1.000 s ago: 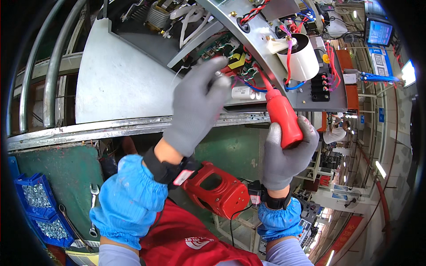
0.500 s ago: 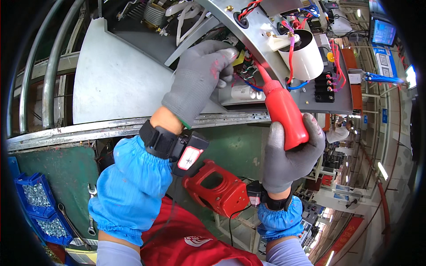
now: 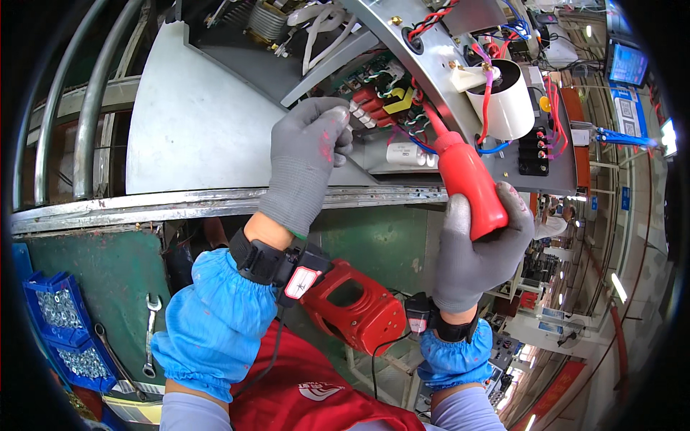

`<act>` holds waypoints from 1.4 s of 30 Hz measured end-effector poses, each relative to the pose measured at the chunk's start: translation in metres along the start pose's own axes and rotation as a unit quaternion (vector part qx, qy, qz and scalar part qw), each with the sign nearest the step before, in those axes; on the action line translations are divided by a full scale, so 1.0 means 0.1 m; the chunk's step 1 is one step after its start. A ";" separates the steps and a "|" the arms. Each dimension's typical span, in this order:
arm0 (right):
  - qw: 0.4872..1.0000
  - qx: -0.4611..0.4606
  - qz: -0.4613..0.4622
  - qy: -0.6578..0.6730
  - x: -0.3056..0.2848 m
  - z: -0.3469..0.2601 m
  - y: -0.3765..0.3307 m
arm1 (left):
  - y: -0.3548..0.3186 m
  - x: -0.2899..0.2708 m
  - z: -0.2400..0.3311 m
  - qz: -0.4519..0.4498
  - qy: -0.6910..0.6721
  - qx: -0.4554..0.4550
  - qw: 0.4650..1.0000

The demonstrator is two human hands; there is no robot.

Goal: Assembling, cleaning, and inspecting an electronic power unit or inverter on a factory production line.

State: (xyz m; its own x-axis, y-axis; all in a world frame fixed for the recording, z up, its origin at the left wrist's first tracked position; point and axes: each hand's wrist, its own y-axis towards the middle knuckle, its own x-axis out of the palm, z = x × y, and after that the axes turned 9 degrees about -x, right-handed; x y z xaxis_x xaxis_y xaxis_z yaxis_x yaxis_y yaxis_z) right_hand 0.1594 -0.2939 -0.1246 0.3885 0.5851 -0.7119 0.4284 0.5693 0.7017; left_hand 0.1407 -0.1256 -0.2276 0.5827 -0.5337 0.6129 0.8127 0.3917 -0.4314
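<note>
In my gloved right hand (image 3: 478, 251) is a red squeeze bottle (image 3: 471, 185), gripped around its lower end and tilted. Its thin red nozzle points up into the metal cabinet (image 3: 449, 79), among the wires by the cabinet's upright plate. My gloved left hand (image 3: 305, 154) is curled in front of the cabinet's opening, left of a circuit board (image 3: 384, 79) with red parts and a yellow-wrapped part (image 3: 397, 101). Its fingers are pressed together, and what they hold, if anything, is hidden. A white cylindrical capacitor (image 3: 406, 154) lies below the board.
A white cylinder (image 3: 503, 100) and a black terminal block (image 3: 533, 152) sit on the cabinet's right side. A metal rail (image 3: 136, 211) runs along the front. Lower left are wrenches (image 3: 151, 336) and blue bins (image 3: 61, 309) of small hardware. A red stool (image 3: 359, 305) stands below.
My left hand has drawn back down and left from the board, uncovering its red and yellow parts. The bottle stays in my right hand; the whole view has shifted slightly.
</note>
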 end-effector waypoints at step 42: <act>1.000 0.013 0.018 0.001 -0.04 -0.02 -0.01 | 0.04 0.22 0.03 0.041 0.426 0.257 0.867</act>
State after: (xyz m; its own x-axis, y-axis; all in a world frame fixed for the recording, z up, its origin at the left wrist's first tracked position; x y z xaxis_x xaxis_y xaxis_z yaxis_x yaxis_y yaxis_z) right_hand 0.1559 -0.2960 -0.1228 0.4022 0.6071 -0.6853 0.4356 0.5315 0.7265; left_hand 0.1569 -0.1335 -0.2139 0.6123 -0.7619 -0.2109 0.7838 0.6199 0.0364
